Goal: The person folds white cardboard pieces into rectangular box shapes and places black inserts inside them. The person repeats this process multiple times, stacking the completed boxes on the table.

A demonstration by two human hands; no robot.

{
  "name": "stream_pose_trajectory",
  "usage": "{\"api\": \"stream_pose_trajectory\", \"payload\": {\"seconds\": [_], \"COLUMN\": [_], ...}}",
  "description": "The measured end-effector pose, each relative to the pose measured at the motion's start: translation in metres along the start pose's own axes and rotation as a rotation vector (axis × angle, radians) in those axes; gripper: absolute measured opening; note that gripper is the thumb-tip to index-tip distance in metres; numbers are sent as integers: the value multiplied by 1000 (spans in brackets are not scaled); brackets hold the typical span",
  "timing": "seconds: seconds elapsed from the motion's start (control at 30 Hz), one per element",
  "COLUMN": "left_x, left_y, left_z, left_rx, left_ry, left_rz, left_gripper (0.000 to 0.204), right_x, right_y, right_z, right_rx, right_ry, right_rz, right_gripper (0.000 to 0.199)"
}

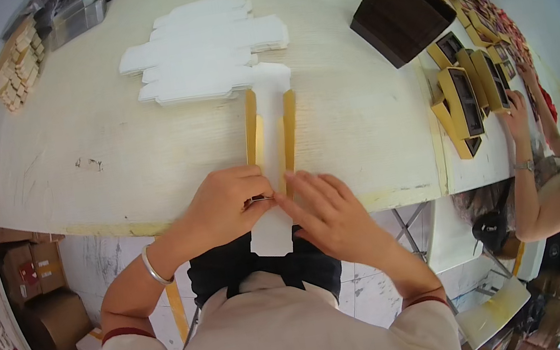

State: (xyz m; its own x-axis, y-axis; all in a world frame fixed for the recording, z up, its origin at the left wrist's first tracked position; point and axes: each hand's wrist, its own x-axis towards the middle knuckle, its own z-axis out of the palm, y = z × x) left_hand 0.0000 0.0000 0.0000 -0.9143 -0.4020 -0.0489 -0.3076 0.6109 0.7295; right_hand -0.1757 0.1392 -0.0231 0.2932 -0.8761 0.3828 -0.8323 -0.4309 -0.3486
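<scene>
In front of me, a carton blank (pixel 274 148), white inside and gold outside, lies lengthwise and hangs past the table's near edge. Its two long gold side flaps stand up. My left hand (pixel 232 195) is closed at the near left side of the blank, thumb and fingers pinching a thin dark-edged part of it. The fingers hide most of that part. My right hand (pixel 325 211) has its fingers stretched out, the tips touching the right flap and meeting the left fingertips. Beyond the blank lies a stack of flat white carton blanks (pixel 203 45).
A dark brown box (pixel 402 14) stands at the far right. Gold boxes with dark windows (pixel 461 101) lie right of it, where another person's hand (pixel 515 112) touches one. Small wooden-coloured pieces (pixel 17 66) are stacked far left. Brown cartons (pixel 37 269) sit under the table's left side.
</scene>
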Motion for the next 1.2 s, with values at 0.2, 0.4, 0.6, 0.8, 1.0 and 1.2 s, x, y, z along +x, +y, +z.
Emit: {"api": "stream_pose_trajectory", "payload": {"seconds": [0.2,0.4,0.6,0.8,1.0,1.2], "left_x": [7,2,6,10,16,37], "left_y": [5,5,11,8,12,-18], "left_z": [-14,18,28,40,8,-57], "left_rx": [-393,-432,-227,125,116,197], "left_ry": [-71,175,405,550,144,-377], "left_rz": [50,-65,44,178,-51,160], "left_gripper": [25,33,27,14,9,10], "right_x": [8,22,20,23,36,44], "right_y": [17,10,14,18,23,40], "right_z": [3,-1,-1,-4,-9,-30], "right_rx": [423,1084,365,-152,68,64], "right_ry": [241,299,240,196,-198,-4], "right_rz": [21,619,326,105,219,206], "right_gripper": [40,24,22,27,27,22]}}
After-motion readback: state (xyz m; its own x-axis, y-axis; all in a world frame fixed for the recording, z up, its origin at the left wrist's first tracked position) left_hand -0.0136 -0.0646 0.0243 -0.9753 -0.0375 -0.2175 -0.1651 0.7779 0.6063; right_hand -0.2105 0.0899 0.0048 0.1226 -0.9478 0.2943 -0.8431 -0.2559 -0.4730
